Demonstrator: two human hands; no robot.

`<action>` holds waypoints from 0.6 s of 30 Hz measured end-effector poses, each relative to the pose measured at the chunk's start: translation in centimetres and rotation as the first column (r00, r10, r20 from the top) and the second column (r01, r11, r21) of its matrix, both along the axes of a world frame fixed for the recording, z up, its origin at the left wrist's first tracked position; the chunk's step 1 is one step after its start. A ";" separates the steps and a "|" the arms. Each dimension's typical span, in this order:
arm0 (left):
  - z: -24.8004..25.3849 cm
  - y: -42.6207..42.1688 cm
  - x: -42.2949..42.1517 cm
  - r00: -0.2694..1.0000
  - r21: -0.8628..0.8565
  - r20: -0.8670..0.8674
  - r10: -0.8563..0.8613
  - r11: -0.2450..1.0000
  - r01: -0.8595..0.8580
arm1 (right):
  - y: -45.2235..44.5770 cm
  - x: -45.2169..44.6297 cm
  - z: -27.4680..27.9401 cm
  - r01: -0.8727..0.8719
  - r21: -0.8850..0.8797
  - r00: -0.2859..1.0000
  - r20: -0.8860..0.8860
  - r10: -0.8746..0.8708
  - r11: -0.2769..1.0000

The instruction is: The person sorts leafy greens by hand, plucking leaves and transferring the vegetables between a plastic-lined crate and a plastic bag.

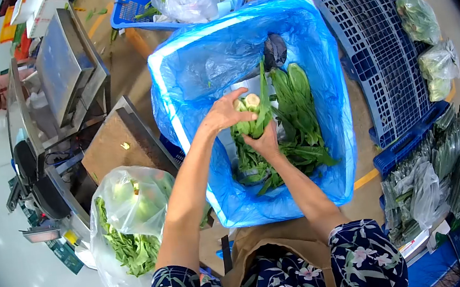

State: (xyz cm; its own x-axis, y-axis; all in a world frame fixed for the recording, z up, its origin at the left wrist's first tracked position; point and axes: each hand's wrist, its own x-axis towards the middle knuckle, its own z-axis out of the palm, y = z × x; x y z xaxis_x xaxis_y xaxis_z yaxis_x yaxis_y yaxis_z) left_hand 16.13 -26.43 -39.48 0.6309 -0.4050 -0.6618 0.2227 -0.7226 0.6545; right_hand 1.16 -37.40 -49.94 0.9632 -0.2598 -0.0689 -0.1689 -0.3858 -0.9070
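Both hands are over a large crate lined with a blue plastic bag (232,207). My left hand (227,113) curls around the pale cut stem ends of long-leaf lettuce (252,101). Just below it, my right hand (265,141) closes around the leafy part of the same lettuce. One long leaf sticks up past my fingers. More heads of long-leaf lettuce (299,108) lie along the right side of the crate, tips pointing away from me. Loose dark leaves are spread under my hands, partly hidden by them.
A blue basket (136,24) with plastic bags stands beyond the crate. A plastic pallet (370,38) is at right, with bagged greens (418,17) beside it. Several bagged dark greens (433,186) fill a low blue crate. At left are a bag of lettuce (129,215) and a metal scale (63,67).
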 end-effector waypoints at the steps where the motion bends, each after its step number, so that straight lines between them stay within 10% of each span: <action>1: 0.9 0.3 -0.2 1.000 0.011 -0.016 -0.016 1.000 0.016 | -0.3 -0.1 1.1 -0.057 0.076 0.998 -0.004 0.057 0.996; 4: 4.7 0.8 -1.5 1.000 0.064 0.012 -0.018 0.998 0.017 | -1.5 -0.7 4.0 -0.195 0.279 0.980 0.017 0.198 0.940; 9: 8.7 4.8 -10.0 0.905 -0.116 0.426 0.018 0.993 0.035 | -7.7 -2.4 4.6 0.204 0.577 0.940 -0.341 0.006 0.791; 11: 12.0 6.7 -12.6 0.836 -0.121 0.548 0.003 0.990 0.076 | -11.8 -3.1 5.1 0.230 0.349 0.819 -0.574 0.013 0.908; 13: 15.0 8.5 -14.2 0.715 -0.129 0.698 -0.042 0.975 0.183 | -15.3 -4.5 4.0 -0.129 -0.223 0.904 -0.427 0.022 0.966; 15: 18.5 9.6 -15.2 0.645 -0.115 0.759 -0.083 0.959 0.259 | -16.0 -3.0 9.3 -0.143 -0.339 0.963 -0.263 0.052 0.930; 18: 23.9 10.3 -16.1 0.555 -0.084 0.815 -0.167 0.913 0.399 | -13.8 1.6 18.1 -0.250 -0.045 0.967 -0.064 0.247 0.967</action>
